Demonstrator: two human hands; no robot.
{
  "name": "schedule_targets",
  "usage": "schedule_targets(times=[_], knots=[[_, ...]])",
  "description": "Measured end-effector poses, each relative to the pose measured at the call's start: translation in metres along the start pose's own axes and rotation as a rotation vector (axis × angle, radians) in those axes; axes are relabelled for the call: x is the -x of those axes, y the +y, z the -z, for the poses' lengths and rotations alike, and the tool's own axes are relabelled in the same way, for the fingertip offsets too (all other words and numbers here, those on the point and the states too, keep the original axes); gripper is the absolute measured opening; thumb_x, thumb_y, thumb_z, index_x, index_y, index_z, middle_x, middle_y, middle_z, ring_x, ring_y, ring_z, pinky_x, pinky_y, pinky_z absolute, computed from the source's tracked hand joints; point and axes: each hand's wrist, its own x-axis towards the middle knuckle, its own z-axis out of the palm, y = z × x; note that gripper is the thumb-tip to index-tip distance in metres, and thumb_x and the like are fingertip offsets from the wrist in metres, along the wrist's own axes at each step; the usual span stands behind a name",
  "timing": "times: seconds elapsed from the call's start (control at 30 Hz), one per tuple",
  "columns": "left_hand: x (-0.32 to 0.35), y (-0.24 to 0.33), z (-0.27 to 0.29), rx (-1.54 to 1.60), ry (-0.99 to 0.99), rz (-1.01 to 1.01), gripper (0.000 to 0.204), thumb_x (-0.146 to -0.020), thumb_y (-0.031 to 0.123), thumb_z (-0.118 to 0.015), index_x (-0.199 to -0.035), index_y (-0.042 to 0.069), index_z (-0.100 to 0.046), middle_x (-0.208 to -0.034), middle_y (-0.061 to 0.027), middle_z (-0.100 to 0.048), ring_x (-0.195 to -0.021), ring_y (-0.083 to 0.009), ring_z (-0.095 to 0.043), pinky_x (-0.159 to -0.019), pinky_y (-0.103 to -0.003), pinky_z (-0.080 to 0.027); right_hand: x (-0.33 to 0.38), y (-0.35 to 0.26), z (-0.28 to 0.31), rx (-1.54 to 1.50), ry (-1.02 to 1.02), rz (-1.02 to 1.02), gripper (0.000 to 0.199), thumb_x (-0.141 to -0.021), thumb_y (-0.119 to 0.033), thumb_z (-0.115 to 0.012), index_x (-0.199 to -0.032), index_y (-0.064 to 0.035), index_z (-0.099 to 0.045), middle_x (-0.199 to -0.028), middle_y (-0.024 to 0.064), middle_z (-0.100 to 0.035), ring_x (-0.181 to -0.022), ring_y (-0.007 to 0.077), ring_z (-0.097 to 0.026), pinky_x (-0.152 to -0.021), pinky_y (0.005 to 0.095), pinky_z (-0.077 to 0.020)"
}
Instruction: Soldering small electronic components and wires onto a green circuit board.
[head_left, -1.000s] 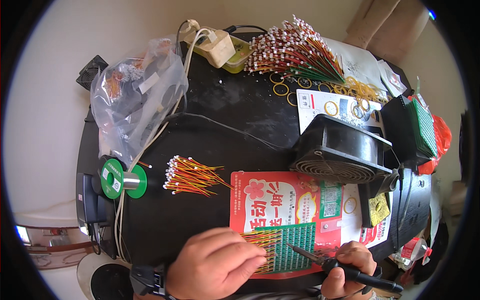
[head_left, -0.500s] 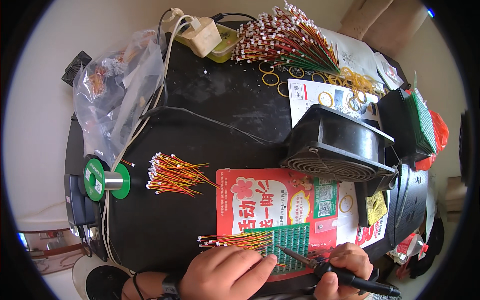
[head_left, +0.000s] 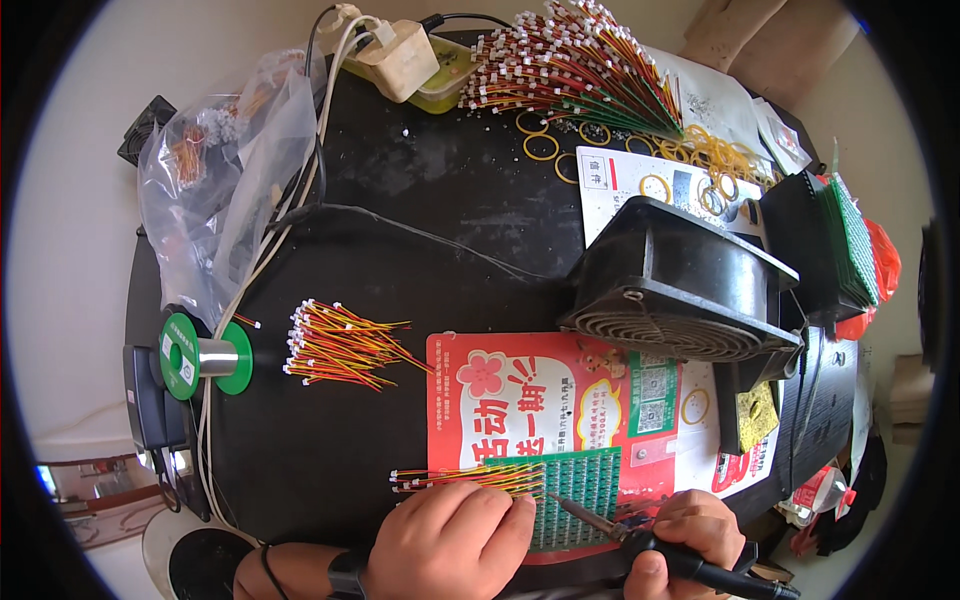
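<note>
At bottom centre, left hand [head_left: 455, 535] fingers pin thin, floppy wire leads [head_left: 465, 479] against light, stiff green circuit board [head_left: 580, 495]; right hand [head_left: 690, 535] clenched around soldering iron [head_left: 640, 540] handle.

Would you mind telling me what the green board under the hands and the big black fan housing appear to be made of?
The green board looks like rigid circuit-board laminate with a matte green coating; a regular grid of small pale dots covers it. The fan housing looks like moulded black plastic, semi-gloss, with soft highlights on its rounded edges and a fine ribbed grille; painted metal cannot be ruled out.
</note>
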Motion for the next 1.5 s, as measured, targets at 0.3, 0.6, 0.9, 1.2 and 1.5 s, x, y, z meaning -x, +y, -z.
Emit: schedule_targets(times=[0.3,0.6,0.9,1.2,1.5], knots=[[0.0003,-0.0002,-0.0005,-0.004,-0.007,0.005,0.015,-0.08,0.004,-0.07,-0.095,-0.001,-0.07,-0.089,-0.0107,-0.064,-0.084,-0.0286,-0.066,-0.072,-0.037,-0.057,-0.0024,0.0004,-0.0006,0.014,-0.042,0.0,0.024,-0.088,-0.011,-0.07,-0.099,0.0052,-0.056,-0.066,0.0149,-0.057,-0.052,0.0255,-0.056,-0.051,0.0361,-0.0471],[-0.0018,-0.0045,-0.0041,-0.019,-0.005,-0.009,0.016,-0.073,0.002,-0.078,-0.089,0.004,-0.075,-0.078,-0.0063,-0.066,-0.068,-0.0216,-0.066,-0.061,-0.034,-0.056,-0.0033,-0.0004,-0.002,0.017,-0.061,-0.001,0.024,-0.088,-0.01,-0.07,-0.1,0.0057,-0.056,-0.066,0.0149,-0.058,-0.053,0.0257,-0.057,-0.051,0.0363,-0.0476],[0.0006,0.0006,-0.001,-0.012,-0.027,0.006,0.018,-0.08,0.004,-0.069,-0.097,-0.002,-0.07,-0.092,-0.0114,-0.064,-0.087,-0.0289,-0.066,-0.074,-0.037,-0.057,0.0006,0.0002,0.0007,-0.013,0.001,-0.006,0.025,-0.088,-0.012,-0.07,-0.098,0.006,-0.057,-0.067,0.0156,-0.057,-0.054,0.0244,-0.056,-0.051,0.036,-0.0461],[-0.0009,0.0024,-0.0004,-0.008,-0.001,0.007,0.017,-0.08,0.004,-0.07,-0.096,-0.002,-0.069,-0.092,-0.0117,-0.063,-0.087,-0.0292,-0.066,-0.075,-0.037,-0.058,-0.0002,0.0006,0.0001,-0.01,-0.014,0.004,0.025,-0.088,-0.012,-0.071,-0.098,0.0055,-0.057,-0.066,0.0152,-0.057,-0.053,0.0242,-0.055,-0.05,0.0358,-0.0452],[-0.0003,0.001,-0.0006,0.003,-0.034,0.017,0.017,-0.082,0.003,-0.07,-0.098,-0.002,-0.068,-0.094,-0.0132,-0.063,-0.086,-0.0306,-0.065,-0.075,-0.038,-0.057,-0.002,0.0043,-0.0043,-0.013,-0.017,0.014,0.024,-0.088,-0.011,-0.07,-0.099,0.0055,-0.056,-0.065,0.0135,-0.055,-0.051,0.0229,-0.054,-0.049,0.0341,-0.044]])
